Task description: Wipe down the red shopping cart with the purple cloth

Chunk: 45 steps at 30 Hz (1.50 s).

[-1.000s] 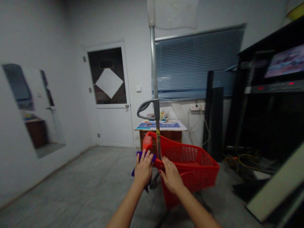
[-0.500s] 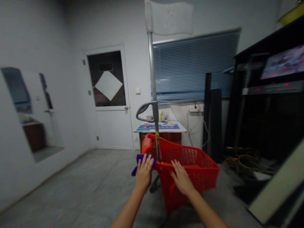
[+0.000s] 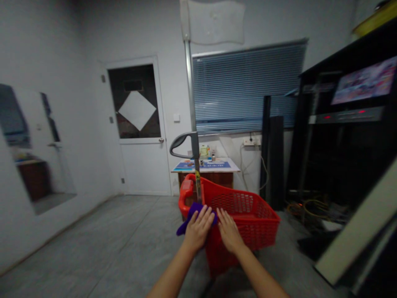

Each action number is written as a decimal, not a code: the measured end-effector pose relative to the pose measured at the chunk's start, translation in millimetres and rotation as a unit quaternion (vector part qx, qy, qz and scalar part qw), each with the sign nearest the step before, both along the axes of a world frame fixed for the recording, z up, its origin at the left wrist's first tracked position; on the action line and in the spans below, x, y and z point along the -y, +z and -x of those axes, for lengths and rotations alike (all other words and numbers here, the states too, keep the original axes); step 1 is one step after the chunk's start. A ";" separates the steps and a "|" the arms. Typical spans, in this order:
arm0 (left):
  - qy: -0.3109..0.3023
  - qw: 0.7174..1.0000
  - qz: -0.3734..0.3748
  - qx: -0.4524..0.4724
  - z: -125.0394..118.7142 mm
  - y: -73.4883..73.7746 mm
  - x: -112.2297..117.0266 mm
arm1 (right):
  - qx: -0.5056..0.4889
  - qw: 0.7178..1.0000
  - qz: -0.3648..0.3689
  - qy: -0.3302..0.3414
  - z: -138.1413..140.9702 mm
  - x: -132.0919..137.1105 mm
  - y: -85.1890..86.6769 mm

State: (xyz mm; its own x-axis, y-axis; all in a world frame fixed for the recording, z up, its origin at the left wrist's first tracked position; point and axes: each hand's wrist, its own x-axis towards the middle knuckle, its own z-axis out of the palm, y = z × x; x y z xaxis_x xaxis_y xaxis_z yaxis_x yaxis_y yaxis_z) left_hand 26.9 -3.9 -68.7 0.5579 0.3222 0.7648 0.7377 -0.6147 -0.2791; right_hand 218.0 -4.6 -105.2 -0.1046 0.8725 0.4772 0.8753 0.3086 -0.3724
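Note:
A red shopping cart (image 3: 248,236) with a perforated basket stands in front of me. Under the fingers of my left hand (image 3: 198,229) is a purple cloth (image 3: 183,227), held against the cart's near rim just below its handle (image 3: 185,192). The cloth's loose end sticks out to the left. My right hand (image 3: 228,231) lies on the same rim with its fingers extended, close beside the left one, and shows nothing in it. Rising from the cart is a metal pole (image 3: 190,82) with a grey loop grip (image 3: 183,145) and a pale flag-shaped panel (image 3: 215,22) on top.
Behind the cart, a small table (image 3: 206,165) carries a printed sheet and several bottles. A white door (image 3: 141,169) is at the back left, a mirror (image 3: 52,165) on the left wall. To the right stand a black rack (image 3: 347,161), floor cables (image 3: 314,207) and a leaning pale board (image 3: 356,231).
My left hand has slid right along the rim with the purple cloth, closer to my right hand. The right hand stays on the rim. The whole view has shifted slightly.

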 end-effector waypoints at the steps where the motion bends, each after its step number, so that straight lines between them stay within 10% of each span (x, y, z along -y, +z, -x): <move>1: 0.005 1.000 0.009 0.001 -4.9 -1.1 -2.3 | 0.002 1.000 -0.004 -0.001 1.6 2.2 0.7; 12: 0.061 0.997 0.049 0.029 -8.2 -15.6 -10.8 | 0.016 0.999 0.028 -0.004 -30.9 9.0 -2.0; 45: 0.135 0.987 0.081 0.012 -16.4 -15.3 -1.4 | 0.061 0.991 0.109 -0.055 7.6 27.4 15.6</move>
State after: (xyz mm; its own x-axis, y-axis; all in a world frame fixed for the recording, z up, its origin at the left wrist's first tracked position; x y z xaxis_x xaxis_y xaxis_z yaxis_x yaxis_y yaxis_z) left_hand 43.3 -2.5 -83.9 0.4169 0.5759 0.7032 0.8859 -0.4307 -0.1725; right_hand 210.4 -32.0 -89.6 -0.0479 0.9628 0.2659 0.9420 0.1321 -0.3086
